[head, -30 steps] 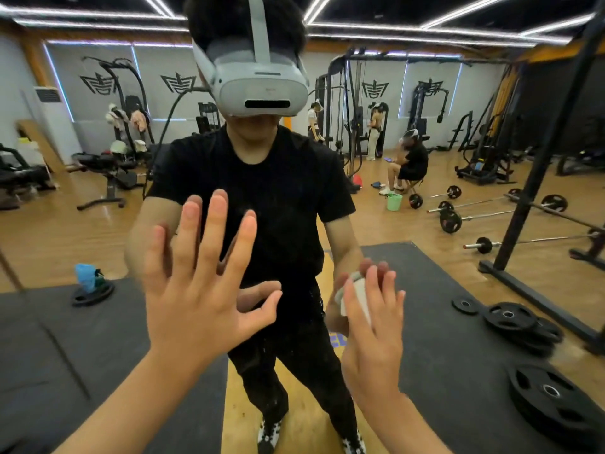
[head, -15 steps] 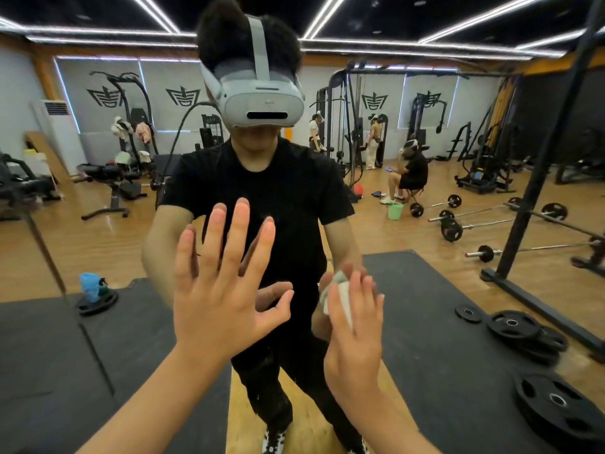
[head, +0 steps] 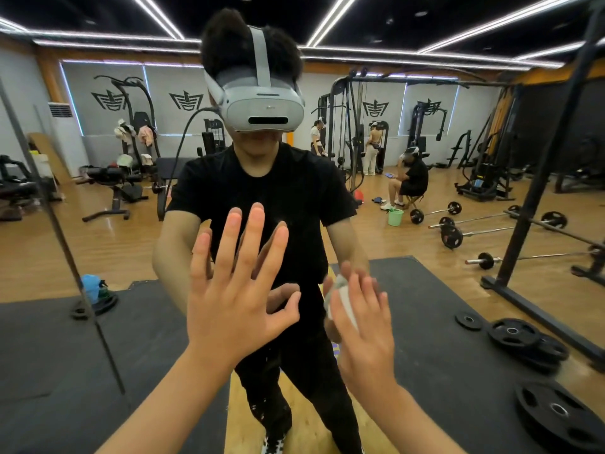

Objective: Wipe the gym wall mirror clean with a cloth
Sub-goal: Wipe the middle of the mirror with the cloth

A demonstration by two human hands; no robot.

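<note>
Head view: my left hand (head: 235, 299) rests flat on the mirror (head: 98, 244) at centre frame, fingers spread wide. Just right of centre, my right hand (head: 366, 332) presses the white cloth (head: 340, 299) to the glass with straight fingers. Step in hand: wiping. The next move likely calls for even pressure and overlapping strokes.

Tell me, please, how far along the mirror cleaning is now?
Done: nothing I can confirm; the mirror shows pale specks low at centre. In hand: the right hand presses the cloth on it, the left hand braces flat. Left: probably most of it.
</note>
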